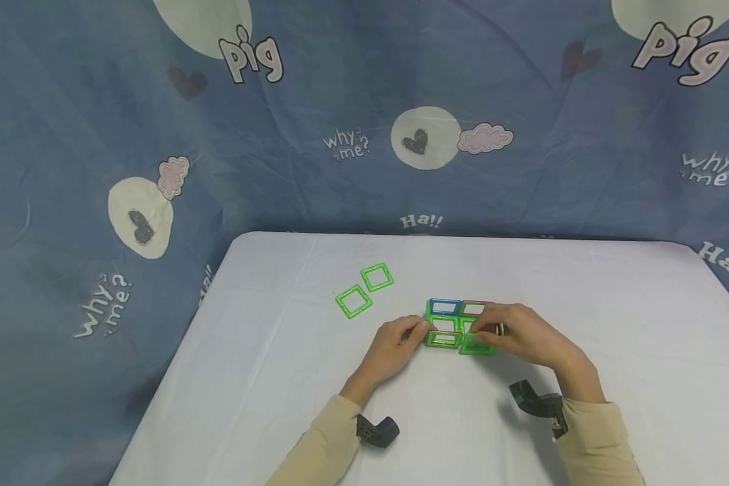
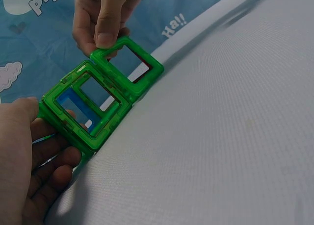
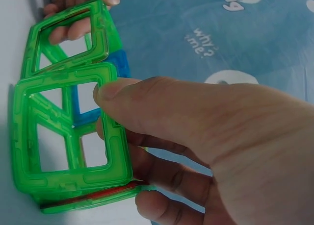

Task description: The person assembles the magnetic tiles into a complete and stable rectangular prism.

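Note:
A small box-like structure of magnetic tiles [image 1: 430, 325], mostly green square frames, stands on the white table. One blue tile [image 3: 76, 105] is at its back, and a red edge [image 3: 93, 197] shows low on its right side. My right hand [image 1: 525, 335] pinches a green square tile [image 3: 68, 180] at the front right between thumb and fingers, its edge against the neighbouring front tile [image 2: 113, 127]. At the structure's left end, my left hand [image 1: 395, 344] grips the side tile, thumb at the top edge and fingers curled by its window.
Two loose green square tiles, one nearer [image 1: 343, 308] and one farther [image 1: 381, 285], lie flat to the left behind the structure. A blue printed cloth [image 1: 316, 182] hangs behind the white table [image 1: 267, 378]. Dark wrist-worn devices [image 1: 378, 432] sit at both sleeves.

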Tool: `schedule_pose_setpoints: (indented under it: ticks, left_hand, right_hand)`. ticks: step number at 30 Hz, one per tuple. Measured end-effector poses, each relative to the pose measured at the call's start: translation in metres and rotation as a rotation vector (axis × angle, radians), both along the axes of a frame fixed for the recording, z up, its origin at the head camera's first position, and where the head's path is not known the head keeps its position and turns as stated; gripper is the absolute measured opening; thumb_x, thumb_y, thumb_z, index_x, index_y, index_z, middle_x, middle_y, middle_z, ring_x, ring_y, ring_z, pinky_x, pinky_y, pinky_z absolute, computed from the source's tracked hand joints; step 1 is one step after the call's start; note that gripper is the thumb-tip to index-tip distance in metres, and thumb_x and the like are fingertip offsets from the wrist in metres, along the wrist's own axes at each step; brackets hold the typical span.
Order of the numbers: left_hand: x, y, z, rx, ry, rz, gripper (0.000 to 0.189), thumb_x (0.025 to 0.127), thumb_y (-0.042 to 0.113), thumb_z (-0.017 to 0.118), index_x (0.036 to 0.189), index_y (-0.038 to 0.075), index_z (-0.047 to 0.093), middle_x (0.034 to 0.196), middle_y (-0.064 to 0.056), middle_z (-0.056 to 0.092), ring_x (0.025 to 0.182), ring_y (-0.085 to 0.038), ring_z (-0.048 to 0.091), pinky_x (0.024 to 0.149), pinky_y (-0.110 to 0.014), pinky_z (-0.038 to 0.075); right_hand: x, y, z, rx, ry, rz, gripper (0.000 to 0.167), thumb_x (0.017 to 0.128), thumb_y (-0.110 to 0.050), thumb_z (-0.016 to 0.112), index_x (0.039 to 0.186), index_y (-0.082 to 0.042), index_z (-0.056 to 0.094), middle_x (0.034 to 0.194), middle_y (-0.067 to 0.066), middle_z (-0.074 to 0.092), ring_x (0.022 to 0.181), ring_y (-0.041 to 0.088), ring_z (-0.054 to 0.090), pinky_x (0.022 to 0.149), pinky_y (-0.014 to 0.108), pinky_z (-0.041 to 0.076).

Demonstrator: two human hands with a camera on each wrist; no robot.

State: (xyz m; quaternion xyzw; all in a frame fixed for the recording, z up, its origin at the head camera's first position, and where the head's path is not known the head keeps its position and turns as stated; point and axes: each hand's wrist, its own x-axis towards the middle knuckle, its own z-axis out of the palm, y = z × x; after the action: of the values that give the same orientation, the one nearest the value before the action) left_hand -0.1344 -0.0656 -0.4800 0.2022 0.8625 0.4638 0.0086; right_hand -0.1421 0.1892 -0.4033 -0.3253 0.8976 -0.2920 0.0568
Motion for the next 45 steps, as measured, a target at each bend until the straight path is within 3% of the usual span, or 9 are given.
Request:
schedule_pose_setpoints:
  ticks: [8, 31, 37, 45]
  left_hand:
    - [0.001, 0.0, 0.001, -0.008, -0.013, 0.004, 0.041, 0.1, 0.048, 0.037, 0.107, 0.023, 0.068, 0.107, 0.007, 0.069, 0.108, -0.009, 0.062, 0.095, -0.03, 0.048]
    - [0.001, 0.0, 0.002, -0.02, -0.013, 0.018, 0.042, 0.098, 0.049, 0.04, 0.108, 0.018, 0.067, 0.105, 0.004, 0.069, 0.104, -0.01, 0.063, 0.094, -0.031, 0.049]
    - [0.001, -0.001, 0.002, -0.018, -0.016, 0.016, 0.041, 0.098, 0.047, 0.041, 0.108, 0.018, 0.067, 0.106, 0.004, 0.069, 0.106, -0.01, 0.063, 0.095, -0.031, 0.049]
    - [0.0, 0.0, 0.002, 0.0, -0.011, 0.001, 0.04, 0.099, 0.048, 0.04, 0.105, 0.02, 0.068, 0.107, 0.004, 0.07, 0.109, -0.012, 0.062, 0.097, -0.032, 0.048]
  right_hand:
    - [0.001, -0.002, 0.002, 0.003, 0.02, -0.002, 0.008, 0.084, -0.011, 0.07, 0.09, -0.016, 0.072, 0.079, -0.013, 0.057, 0.066, 0.003, 0.044, 0.057, 0.018, 0.04]
    - [0.002, -0.003, 0.001, -0.043, 0.067, 0.037, 0.013, 0.083, -0.007, 0.071, 0.093, -0.015, 0.073, 0.081, -0.01, 0.061, 0.065, 0.0, 0.045, 0.056, 0.02, 0.042]
    - [0.002, -0.01, 0.0, -0.001, 0.132, 0.015, 0.017, 0.08, -0.011, 0.074, 0.094, -0.02, 0.074, 0.087, -0.012, 0.068, 0.066, 0.004, 0.049, 0.076, 0.032, 0.034]
    - [0.004, -0.017, -0.002, 0.027, 0.141, -0.016, 0.012, 0.08, -0.015, 0.075, 0.09, -0.022, 0.073, 0.087, -0.015, 0.066, 0.079, 0.004, 0.056, 0.088, 0.041, 0.032]
